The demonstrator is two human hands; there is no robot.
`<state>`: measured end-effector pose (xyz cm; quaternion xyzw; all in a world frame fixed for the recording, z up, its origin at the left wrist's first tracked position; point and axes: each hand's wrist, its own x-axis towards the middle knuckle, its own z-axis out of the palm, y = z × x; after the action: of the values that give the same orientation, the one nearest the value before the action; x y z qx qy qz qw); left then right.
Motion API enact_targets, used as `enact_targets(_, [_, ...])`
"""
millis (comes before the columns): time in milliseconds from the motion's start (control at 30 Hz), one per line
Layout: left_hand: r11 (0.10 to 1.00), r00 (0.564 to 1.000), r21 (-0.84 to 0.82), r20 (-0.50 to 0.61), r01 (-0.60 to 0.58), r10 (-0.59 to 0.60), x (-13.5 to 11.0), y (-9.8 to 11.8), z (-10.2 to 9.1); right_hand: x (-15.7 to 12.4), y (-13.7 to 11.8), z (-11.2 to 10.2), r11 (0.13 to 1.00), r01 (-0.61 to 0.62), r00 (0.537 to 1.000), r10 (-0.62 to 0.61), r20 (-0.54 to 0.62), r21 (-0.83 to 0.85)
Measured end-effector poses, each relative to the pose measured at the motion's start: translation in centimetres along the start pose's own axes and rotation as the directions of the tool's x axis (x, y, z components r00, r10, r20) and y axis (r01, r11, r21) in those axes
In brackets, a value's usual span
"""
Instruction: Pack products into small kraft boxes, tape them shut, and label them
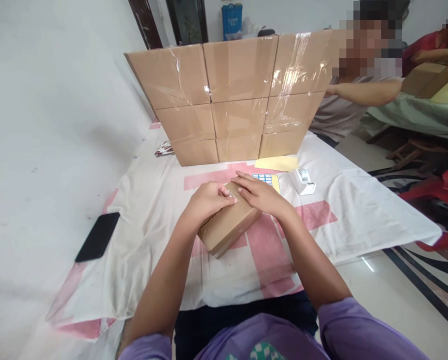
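A small brown cardboard box (231,220) lies slantwise on the table in front of me. My left hand (209,198) is at its far left edge, thumb and fingers pinched together over the top. A small shiny glint shows by these fingertips, too small to name. My right hand (260,194) rests across the far right end of the box with its fingers stretched out. Beyond the right hand lies a sheet of blue-edged labels (269,181), partly covered by it. A white tape dispenser (302,182) stands to the right.
Taped cardboard boxes (239,112) form a tall wall behind the work spot. Yellow paper (276,163) lies at its foot. A black phone (97,237) is at the table's left edge. The cloth (141,250) is creased. Another person's arm (370,95) reaches behind the boxes.
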<state>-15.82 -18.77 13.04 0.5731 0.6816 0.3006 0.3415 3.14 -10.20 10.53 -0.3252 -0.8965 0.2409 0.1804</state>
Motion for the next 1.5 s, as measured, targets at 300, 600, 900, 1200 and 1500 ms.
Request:
enact_targets(300, [0.986, 0.999, 0.167, -0.031, 0.026, -0.021, -0.3, 1.2, 0.2, -0.1, 0.0, 0.1, 1.0, -0.01, 1.0, 0.01, -0.003, 0.01])
enact_targets(600, [0.974, 0.996, 0.225, -0.08, -0.021, 0.04, -0.3, 0.8, 0.2, -0.1, -0.1, 0.0, 1.0, -0.021, 1.0, 0.021, -0.014, -0.01])
enact_targets(900, [0.937, 0.985, 0.349, -0.163, 0.013, 0.047, -0.1, 0.4, 1.0, -0.1, 0.0, 0.1, 1.0, 0.003, 1.0, -0.004, -0.018, -0.007])
enact_targets(1200, [0.875, 0.968, 0.463, -0.251, 0.14, -0.022, -0.2, 1.0, 1.5, -0.3, -0.1, -0.2, 1.0, -0.007, 1.0, 0.007, -0.012, 0.001])
enact_targets(1500, [0.86, 0.985, 0.503, -0.172, 0.093, -0.006, -0.4, 0.9, 1.1, -0.3, 0.2, 0.3, 1.0, -0.006, 0.998, 0.007, -0.055, 0.018])
